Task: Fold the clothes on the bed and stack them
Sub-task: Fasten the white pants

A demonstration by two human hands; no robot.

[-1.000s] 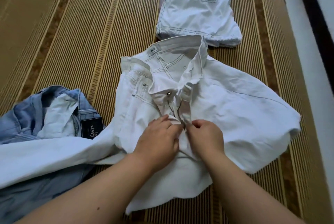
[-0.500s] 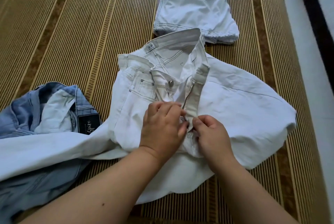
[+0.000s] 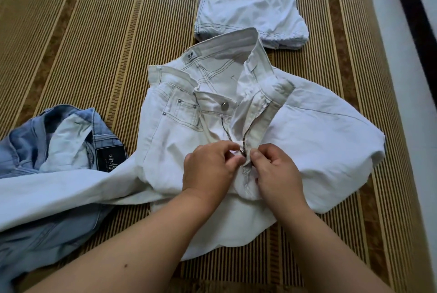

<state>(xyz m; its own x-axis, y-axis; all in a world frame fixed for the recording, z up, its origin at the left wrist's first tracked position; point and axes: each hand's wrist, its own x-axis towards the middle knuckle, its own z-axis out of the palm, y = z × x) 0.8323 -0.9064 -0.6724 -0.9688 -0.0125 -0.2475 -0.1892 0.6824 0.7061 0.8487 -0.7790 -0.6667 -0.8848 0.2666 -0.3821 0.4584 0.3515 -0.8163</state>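
White jeans (image 3: 319,141) lie rumpled in the middle of the bamboo mat (image 3: 99,44), waistband away from me and fly open. My left hand (image 3: 210,169) pinches the fabric at the base of the zipper (image 3: 254,122). My right hand (image 3: 276,174) pinches the other side of the fly right beside it. A folded white pair of jeans (image 3: 250,1) sits just beyond the waistband. Blue jeans (image 3: 42,150) with a black label lie crumpled at the left, partly under a white trouser leg.
The mat's right edge meets a pale strip and a dark band (image 3: 416,15) along the right side. Bare mat stretches to the upper left.
The fly has spread open, showing more of the zipper teeth. Both hands stay pinched at its base, and the view has shifted slightly.
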